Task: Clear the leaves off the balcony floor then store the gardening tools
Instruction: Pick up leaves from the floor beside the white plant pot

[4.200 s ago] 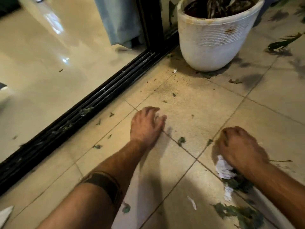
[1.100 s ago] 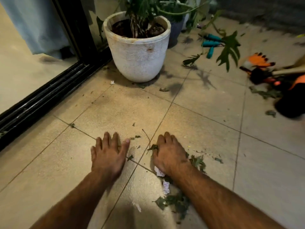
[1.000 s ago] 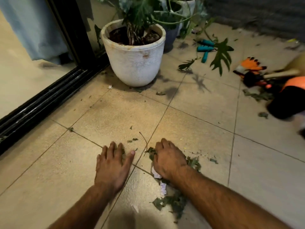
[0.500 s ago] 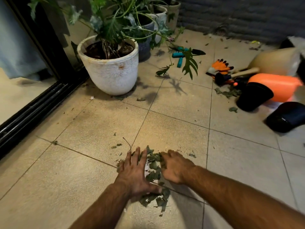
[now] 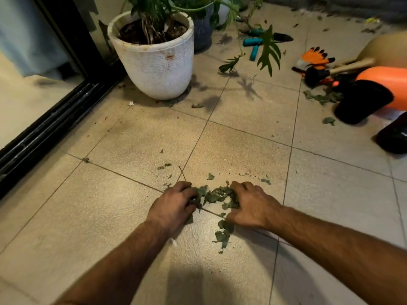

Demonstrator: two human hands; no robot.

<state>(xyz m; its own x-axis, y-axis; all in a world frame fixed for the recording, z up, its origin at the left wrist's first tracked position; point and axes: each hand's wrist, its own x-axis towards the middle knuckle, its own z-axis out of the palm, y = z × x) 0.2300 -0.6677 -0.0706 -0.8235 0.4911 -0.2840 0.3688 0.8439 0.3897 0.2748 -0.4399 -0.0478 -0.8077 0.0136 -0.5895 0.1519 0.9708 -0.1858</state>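
Cupping leaf pile [image 5: 217, 195], spread left-right, both hands

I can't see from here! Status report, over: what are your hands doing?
Both hands, left and right, curled round the leaf pile. Scraps loose beside it. More leaves by the tools. Nothing in the way.

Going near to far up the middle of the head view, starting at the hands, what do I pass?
Left hand and right hand around the pile of torn green leaves → bare beige floor tiles → white ribbed plant pot → teal-handled garden tools.
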